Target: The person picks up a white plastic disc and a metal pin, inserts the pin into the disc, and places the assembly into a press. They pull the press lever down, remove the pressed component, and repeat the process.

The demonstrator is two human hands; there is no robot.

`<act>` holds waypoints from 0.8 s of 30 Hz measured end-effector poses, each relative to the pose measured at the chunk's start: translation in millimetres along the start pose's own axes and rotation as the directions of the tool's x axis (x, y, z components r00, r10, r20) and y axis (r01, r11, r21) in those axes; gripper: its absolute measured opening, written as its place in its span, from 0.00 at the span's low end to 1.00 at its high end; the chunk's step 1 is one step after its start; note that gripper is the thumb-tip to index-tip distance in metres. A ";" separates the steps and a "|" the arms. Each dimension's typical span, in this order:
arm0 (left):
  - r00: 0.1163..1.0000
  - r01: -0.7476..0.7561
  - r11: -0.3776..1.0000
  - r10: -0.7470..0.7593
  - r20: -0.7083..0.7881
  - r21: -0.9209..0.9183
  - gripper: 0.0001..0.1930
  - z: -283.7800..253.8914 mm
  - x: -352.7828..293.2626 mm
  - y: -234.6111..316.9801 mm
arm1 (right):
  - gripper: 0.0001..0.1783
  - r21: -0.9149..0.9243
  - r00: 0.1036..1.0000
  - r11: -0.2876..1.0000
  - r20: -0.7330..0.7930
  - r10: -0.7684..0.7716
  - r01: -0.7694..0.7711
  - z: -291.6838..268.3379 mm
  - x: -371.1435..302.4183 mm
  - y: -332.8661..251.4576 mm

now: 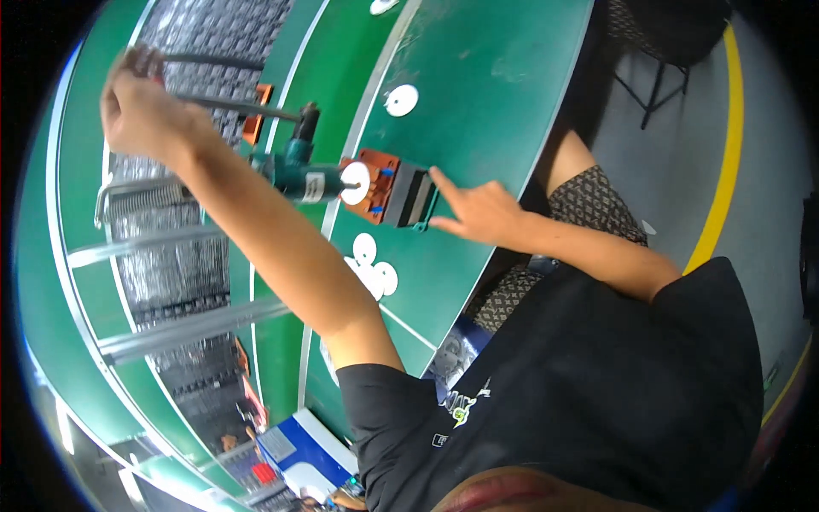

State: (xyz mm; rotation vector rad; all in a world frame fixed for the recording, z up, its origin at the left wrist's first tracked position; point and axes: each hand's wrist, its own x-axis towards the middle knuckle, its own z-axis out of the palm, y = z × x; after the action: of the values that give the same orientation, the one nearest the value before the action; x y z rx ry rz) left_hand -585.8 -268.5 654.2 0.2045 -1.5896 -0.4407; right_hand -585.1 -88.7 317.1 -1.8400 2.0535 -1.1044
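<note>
At the upper left my left hand (145, 111), blurred, is closed round the lever of a green hand press (303, 181). Its grip is mostly hidden by the fingers. The press's rod points at an orange fixture (375, 160) on the green bench, with a white disc (355, 183) at the rod's tip. Against the fixture sits a grey-and-black rectangular block (409, 198) with a thin green edging. My right hand (486, 209) spans the block's near side, index finger at one corner and thumb at the other, its remaining fingers curled.
One white disc (402, 101) lies beyond the fixture and several overlapping white discs (367, 271) lie nearer. A coil spring (149, 200) and metal rails (192, 331) stand left. A blue-and-white box (303, 452) is at the lower left. A dark stool (653, 81) stands upper right.
</note>
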 end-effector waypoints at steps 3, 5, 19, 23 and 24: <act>0.947 0.320 0.939 -0.323 -0.003 -0.124 0.11 1.8 -2.3 -3.5 | 0.51 -0.101 0.985 0.983 -0.062 -0.161 0.154 9.9 -8.2 8.1; 0.928 0.370 0.917 -0.358 0.102 -0.149 0.12 -4.7 -8.4 5.7 | 0.54 -0.112 0.976 0.977 -0.103 -0.192 0.180 4.5 -10.2 5.2; 0.828 -0.444 0.895 0.393 0.400 0.040 0.04 40.9 -240.1 29.9 | 0.31 -0.024 0.993 0.993 0.044 -0.114 0.115 45.2 -8.9 37.1; 0.805 -0.378 0.920 0.272 0.527 0.103 0.09 16.1 -194.6 47.4 | 0.29 -0.031 0.992 0.997 0.108 -0.065 0.069 -7.9 -5.6 0.5; 0.845 -0.392 0.905 0.281 0.455 0.168 0.18 17.3 -180.0 52.6 | 0.29 -0.038 0.993 0.998 0.104 -0.054 0.058 -10.3 -3.8 8.7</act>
State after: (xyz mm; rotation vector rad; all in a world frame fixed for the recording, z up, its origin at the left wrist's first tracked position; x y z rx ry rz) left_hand -582.3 -147.5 510.0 0.0140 -2.0654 0.0086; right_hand -597.0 -81.4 317.8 -1.9424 1.9934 -0.9651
